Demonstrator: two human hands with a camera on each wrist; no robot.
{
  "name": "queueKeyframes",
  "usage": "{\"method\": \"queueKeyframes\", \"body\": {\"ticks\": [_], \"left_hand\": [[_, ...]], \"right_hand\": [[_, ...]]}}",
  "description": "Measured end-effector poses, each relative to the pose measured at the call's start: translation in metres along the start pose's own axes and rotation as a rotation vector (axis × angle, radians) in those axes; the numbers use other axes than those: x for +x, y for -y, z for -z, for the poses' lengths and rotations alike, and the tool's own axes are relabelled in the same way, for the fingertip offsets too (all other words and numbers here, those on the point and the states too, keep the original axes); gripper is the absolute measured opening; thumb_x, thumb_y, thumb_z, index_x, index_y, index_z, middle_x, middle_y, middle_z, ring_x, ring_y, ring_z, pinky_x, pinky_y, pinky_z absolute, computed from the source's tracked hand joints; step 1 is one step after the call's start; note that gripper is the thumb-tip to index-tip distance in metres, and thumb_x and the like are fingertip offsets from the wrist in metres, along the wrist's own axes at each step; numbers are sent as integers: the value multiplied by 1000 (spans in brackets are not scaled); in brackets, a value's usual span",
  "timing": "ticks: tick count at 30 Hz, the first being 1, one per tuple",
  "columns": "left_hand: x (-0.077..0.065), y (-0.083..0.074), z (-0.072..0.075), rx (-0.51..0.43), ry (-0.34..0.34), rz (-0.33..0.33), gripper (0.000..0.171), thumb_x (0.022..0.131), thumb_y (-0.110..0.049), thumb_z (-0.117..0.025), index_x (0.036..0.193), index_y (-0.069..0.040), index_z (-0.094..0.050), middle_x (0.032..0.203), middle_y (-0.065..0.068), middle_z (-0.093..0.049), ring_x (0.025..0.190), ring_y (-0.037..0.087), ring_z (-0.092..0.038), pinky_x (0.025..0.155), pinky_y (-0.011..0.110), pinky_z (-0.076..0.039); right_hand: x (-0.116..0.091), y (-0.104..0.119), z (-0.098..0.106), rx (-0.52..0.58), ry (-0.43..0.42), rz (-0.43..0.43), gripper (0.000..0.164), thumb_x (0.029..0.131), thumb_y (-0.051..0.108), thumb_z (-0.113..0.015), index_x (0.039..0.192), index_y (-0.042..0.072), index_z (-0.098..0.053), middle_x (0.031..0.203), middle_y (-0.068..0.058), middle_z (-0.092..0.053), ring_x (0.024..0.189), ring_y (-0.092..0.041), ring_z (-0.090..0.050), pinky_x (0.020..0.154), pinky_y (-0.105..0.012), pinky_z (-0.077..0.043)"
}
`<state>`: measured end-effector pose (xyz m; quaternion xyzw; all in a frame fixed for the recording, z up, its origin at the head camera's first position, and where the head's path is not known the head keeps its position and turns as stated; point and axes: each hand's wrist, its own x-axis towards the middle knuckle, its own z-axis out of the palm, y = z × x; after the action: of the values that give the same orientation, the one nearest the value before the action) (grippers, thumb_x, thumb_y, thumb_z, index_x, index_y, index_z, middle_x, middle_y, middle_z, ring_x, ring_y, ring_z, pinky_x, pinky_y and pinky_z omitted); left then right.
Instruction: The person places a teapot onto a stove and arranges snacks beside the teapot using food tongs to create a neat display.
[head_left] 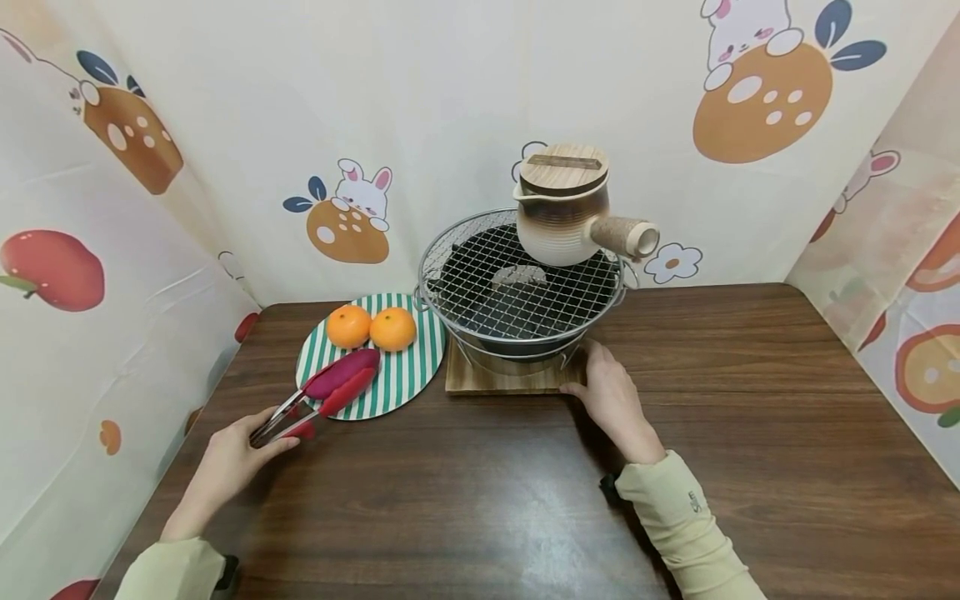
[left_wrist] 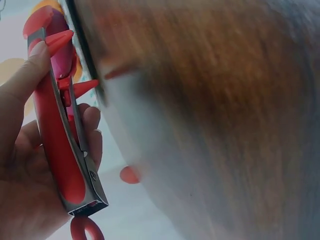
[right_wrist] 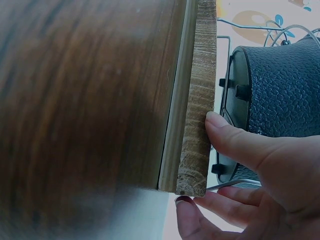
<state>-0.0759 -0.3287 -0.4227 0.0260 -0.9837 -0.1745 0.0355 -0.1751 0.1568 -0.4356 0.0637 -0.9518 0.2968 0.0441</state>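
Observation:
My left hand [head_left: 225, 462] grips metal tongs [left_wrist: 59, 145] with red handles and red heads. Between those heads lies a purple sweet potato [head_left: 328, 383], over the near left part of a green-and-white striped round plate [head_left: 408, 379]. Two oranges [head_left: 393, 329] sit side by side on that plate. My right hand [head_left: 611, 398] holds the near right corner of a wooden board [right_wrist: 195, 110], thumb at its edge and the other fingers around its side. On the board stands a round black tabletop grill [head_left: 517, 348] with a wire mesh top.
A ceramic side-handled teapot [head_left: 562, 221] with a wooden lid rests on the back right of the mesh, its handle pointing right. Another pale lump [head_left: 519, 275] shows at the grill's middle. Patterned curtains [head_left: 465, 83] enclose the brown wooden table [head_left: 450, 500] at the back and sides.

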Motion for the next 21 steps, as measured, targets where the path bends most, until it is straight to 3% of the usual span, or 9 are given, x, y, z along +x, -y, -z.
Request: {"method": "queueKeyframes", "body": {"ticks": [8, 15, 21], "left_hand": [[-1, -9, 15, 28, -56, -22, 67, 84, -41, -76, 134, -1, -56, 106, 25, -68, 78, 28, -58, 59, 34, -39], [8, -20, 25, 69, -106, -34, 68, 85, -41, -75, 136, -1, -54, 118, 29, -64, 82, 34, -63, 56, 36, -40], [19, -35, 40, 77, -138, -26, 69, 85, -43, -73, 137, -1, -54, 110, 29, -65, 76, 33, -59, 56, 36, -39]], "right_hand": [[0, -1, 2, -2, -1, -6, 72, 79, 17, -82, 136, -5, -45, 131, -29, -57, 115, -47, -59, 93, -58, -49], [0, -1, 1, -16, 7, -10, 75, 79, 18, -81, 138, -7, -42, 135, -31, -54, 116, -49, -58, 95, -57, -48], [-1, 0, 1, -16, 9, -12, 74, 80, 19, -81, 138, -6, -43, 133, -31, -55, 115, -49, -59, 94, -57, -49]]}}
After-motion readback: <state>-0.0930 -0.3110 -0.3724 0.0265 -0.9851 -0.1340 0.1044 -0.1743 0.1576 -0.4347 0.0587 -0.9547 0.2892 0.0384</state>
